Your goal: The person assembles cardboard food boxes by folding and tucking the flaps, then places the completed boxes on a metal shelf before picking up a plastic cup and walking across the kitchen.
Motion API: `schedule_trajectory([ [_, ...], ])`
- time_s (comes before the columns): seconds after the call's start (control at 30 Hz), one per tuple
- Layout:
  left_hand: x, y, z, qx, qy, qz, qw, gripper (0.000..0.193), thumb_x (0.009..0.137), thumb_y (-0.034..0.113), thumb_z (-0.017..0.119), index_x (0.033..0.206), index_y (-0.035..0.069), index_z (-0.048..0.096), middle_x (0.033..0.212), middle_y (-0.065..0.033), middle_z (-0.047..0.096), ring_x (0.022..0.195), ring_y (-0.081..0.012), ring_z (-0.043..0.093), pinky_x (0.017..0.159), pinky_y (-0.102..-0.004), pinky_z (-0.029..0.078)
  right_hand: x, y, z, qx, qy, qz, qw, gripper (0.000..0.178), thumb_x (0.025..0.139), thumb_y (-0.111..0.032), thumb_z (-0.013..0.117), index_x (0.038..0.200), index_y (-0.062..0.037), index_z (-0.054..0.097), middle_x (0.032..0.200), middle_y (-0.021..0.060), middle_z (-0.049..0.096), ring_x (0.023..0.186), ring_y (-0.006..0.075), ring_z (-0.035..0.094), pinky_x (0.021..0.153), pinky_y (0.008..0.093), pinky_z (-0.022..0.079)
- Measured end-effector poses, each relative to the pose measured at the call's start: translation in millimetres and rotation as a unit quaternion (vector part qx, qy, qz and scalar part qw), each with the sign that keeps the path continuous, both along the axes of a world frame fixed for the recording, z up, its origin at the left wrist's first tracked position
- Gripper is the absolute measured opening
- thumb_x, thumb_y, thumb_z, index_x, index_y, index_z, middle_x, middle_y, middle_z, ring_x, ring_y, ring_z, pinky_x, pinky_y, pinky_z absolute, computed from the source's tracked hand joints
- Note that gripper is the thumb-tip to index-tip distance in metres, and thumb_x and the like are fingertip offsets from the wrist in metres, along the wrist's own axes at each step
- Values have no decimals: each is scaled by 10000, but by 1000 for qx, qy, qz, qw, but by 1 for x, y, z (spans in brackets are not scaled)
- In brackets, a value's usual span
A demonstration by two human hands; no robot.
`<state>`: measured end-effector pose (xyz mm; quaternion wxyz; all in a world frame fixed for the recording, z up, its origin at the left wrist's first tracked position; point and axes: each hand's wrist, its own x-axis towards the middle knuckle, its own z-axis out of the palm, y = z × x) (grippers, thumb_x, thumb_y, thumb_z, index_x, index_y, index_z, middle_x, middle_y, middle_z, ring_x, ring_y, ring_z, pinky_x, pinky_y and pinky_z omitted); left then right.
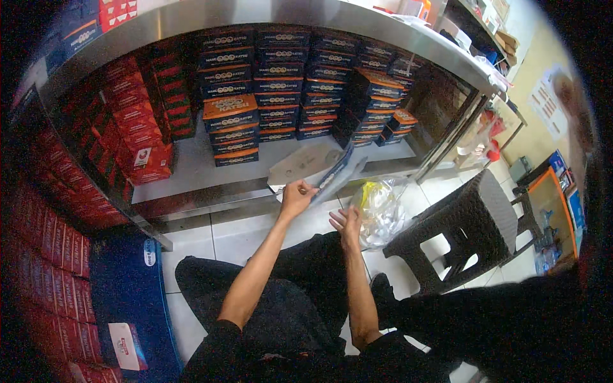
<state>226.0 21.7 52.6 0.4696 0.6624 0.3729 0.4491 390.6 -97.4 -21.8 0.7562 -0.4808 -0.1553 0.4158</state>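
**Left hand pinching blue flat piece, right hand empty**

Clock centred on the piece. Blue flat piece (333, 177): held up slanted in front of the shelf, with a clear, plastic-looking edge. Left hand (297, 199) at 8 o'clock: thumb and fingertips closed on its near end. Right hand (348, 225) at 6: fingers loosely spread, nothing gripped; contact with the bag unclear.

Containers: clear plastic bag (385, 217) at 4, on the tiles, pale contents plus a yellow patch, can't resolve more. Steel-edged shelf (182, 169) holds stacked navy-orange boxes (230, 133), 10 to 1, and red boxes (137, 124), 9 to 10. Pale brown sheet (297, 167) at 9, on the shelf's front.
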Motion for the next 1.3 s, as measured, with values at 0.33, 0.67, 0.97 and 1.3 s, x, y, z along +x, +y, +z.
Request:
schedule_trajectory([
  [0.33, 32, -10, 15, 116, 59, 125, 984, 292, 657, 143, 864, 691, 35, 595, 619, -100, 598, 551, -206, 567, 548, -361, 430, 16, 14, 44, -88, -651, -33, 753, 623, 940, -420, 575, 1342, 41, 460, 1429, 274, 410, 1359, 444, 329, 1147, 453, 222],
  [0.67, 33, 23, 4, 240, -50, 212, 946, 56, 867, 13, 553, 909, -12, 581, 825, -162, 561, 818, -358, 565, 753, -448, 441, 2, 49, 28, -215, -662, -34, 717, 815, 865, -394, 686, 1445, 32, 306, 1468, 323, 306, 1379, 462, 281, 1146, 470, 226],
  [0.97, -37, -62, -2, 284, 22, -129, 950, 385, 930, 30, 466, 1307, 52, 541, 1397, -160, 506, 1299, -307, 475, 1096, -395, 370, -50, 22, 104, 124, -474, -183, 852, 646, 914, -196, 633, 1435, 35, 329, 1481, 227, 360, 1322, 332, 400, 1101, 428, 319],
  [1.3, -156, -140, 105, 8, -239, 85, 967, 424, 995, 211, 538, 1358, 66, 373, 1051, -62, 567, 894, -84, 560, 762, -238, 476, -181, -51, 158, 370, -561, 48, 739, 325, 900, -123, 631, 1175, 48, 607, 1188, 271, 602, 1095, 416, 597, 943, 517, 472],
])
